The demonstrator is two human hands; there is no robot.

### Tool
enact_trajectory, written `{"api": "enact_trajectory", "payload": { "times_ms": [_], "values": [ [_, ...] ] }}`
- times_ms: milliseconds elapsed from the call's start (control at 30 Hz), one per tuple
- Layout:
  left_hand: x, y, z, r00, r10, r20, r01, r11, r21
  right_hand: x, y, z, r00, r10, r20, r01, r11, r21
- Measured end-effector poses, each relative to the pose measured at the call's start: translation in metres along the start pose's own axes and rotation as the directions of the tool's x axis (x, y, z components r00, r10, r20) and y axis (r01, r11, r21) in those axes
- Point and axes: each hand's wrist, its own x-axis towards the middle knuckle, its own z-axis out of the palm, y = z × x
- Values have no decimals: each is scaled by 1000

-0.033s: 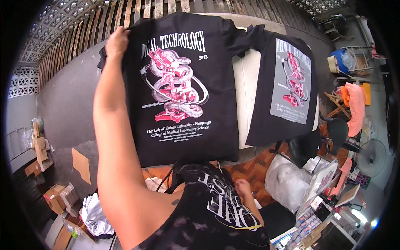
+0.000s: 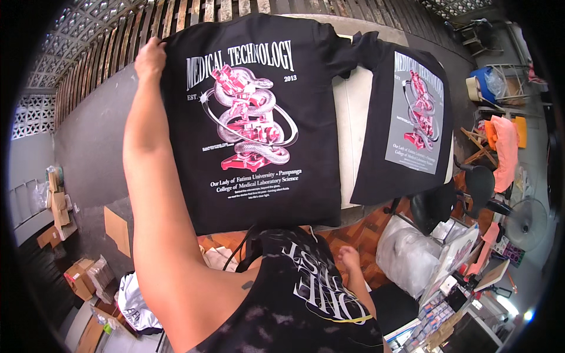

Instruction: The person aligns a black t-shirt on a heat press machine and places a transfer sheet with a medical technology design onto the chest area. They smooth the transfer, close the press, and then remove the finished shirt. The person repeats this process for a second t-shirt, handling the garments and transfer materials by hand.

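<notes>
A black T-shirt [image 2: 312, 129] lies spread on the pale table, its large print showing a pink-red microscope wrapped by a grey snake under white lettering. My left hand [image 2: 150, 57] is closed on the shirt's upper left edge, at the shoulder or sleeve, with the arm stretched far forward. To the right, a second black T-shirt [image 2: 374, 135] with a similar print on a grey panel drapes over the table's right end. My right hand [image 2: 349, 259] is low beside my body, away from both shirts, its fingers curled and no object visible in them.
The pale table top [image 2: 352, 117] shows between the shirts. Beyond it stands a wooden slat fence [image 2: 235, 8]. At right are a black chair [image 2: 432, 206], a fan [image 2: 525, 225] and a large clear plastic bag [image 2: 406, 250]. Cardboard boxes [image 2: 80, 276] sit at lower left.
My left hand has drawn the shirt's upper left edge outward to the left, flattening the print so the left end of its lettering shows. My right hand stays low, barely moved.
</notes>
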Motion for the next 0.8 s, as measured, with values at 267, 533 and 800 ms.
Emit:
{"api": "enact_trajectory", "payload": {
  "times_ms": [267, 533, 800],
  "values": [
    [-19, -9, 40, 823, 529, -206, -552, 831, -70, -5, -100, 28, 938, -345, -7, 339, 924, -179],
    [-31, -61, 116, 927, 280, 249, -301, 953, 48, -2, -103, -3, 935, -351, -54, 332, 918, -218],
    [-142, 99, 47, 939, 340, -58, -334, 857, -393, 0, 4, -7, 968, -226, -104, 209, 966, -153]
  ]
}}
